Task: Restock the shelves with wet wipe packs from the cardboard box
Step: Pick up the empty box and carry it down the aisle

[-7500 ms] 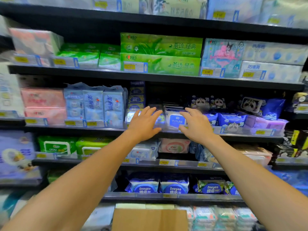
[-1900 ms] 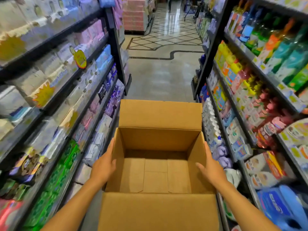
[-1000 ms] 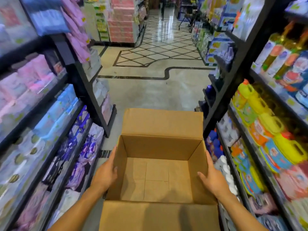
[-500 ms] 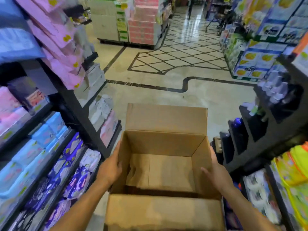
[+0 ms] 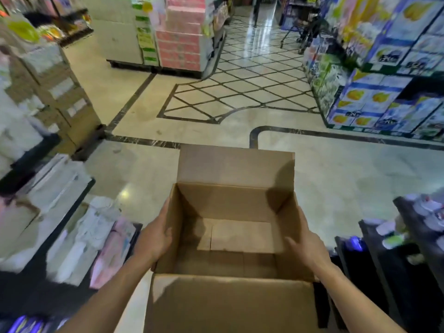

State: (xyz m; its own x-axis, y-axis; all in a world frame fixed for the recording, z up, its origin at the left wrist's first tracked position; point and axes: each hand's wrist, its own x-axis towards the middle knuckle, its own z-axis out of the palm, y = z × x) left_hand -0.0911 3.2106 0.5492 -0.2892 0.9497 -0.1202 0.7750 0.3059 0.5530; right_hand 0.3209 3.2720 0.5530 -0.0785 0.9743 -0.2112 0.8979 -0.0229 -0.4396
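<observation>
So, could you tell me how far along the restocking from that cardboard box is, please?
Done: the cardboard box shows only its bare bottom, so unloading looks finished. In hand: the left hand and right hand hold its side walls, carrying it over the tiled floor. Left: probably only clearing the box away.

No text legible anywhere; whole view motion-blurred; blue cartons (image 5: 367,102) at right carry dark logo marks beside yellow pictures, letters smeared; green tags (image 5: 145,42) between white stack (image 5: 117,32) and pink stack (image 5: 182,44), print unreadable; pink stack shows pattern only; shelf packs (image 5: 96,236) at left too blurred to read; box (image 5: 235,164) plain brown card.
</observation>
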